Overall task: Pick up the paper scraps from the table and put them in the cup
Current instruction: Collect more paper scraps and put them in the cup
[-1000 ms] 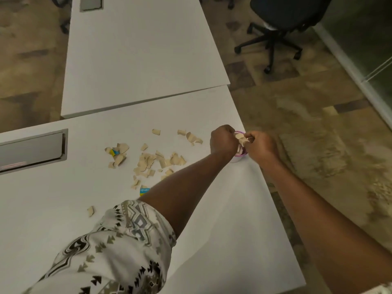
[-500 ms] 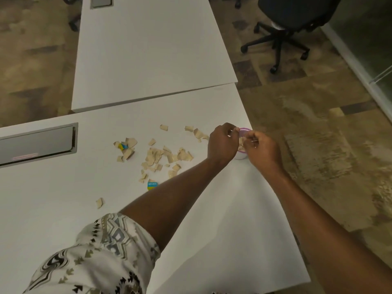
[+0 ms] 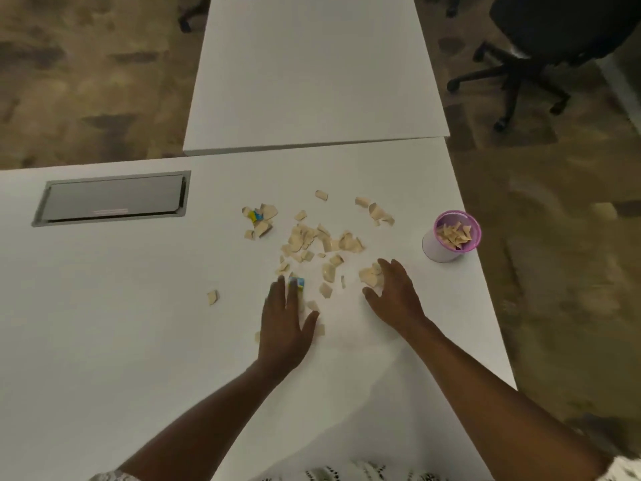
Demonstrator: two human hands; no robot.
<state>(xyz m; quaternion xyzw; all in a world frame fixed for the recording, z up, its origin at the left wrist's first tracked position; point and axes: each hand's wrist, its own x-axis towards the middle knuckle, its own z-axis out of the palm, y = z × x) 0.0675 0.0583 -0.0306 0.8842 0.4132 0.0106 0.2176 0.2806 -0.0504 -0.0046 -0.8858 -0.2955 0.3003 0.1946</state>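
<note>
Several beige paper scraps (image 3: pixel 312 241) lie scattered on the white table (image 3: pixel 138 324), a few with blue and yellow print. A purple-rimmed cup (image 3: pixel 451 237) stands near the table's right edge with scraps inside it. My left hand (image 3: pixel 284 324) lies flat on the table, fingers apart, its fingertips at a blue scrap (image 3: pixel 297 282). My right hand (image 3: pixel 392 293) is spread over the table, its fingers touching a small clump of scraps (image 3: pixel 369 274). Both hands are apart from the cup.
A grey cable hatch (image 3: pixel 111 199) is set into the table at the left. A second white table (image 3: pixel 312 71) adjoins at the back. A black office chair (image 3: pixel 541 46) stands on the carpet at the upper right. A single scrap (image 3: pixel 212 296) lies alone at the left.
Both hands have left the cup and moved back toward me and left onto the table by the scrap pile. The scraps held over the cup now lie inside it.
</note>
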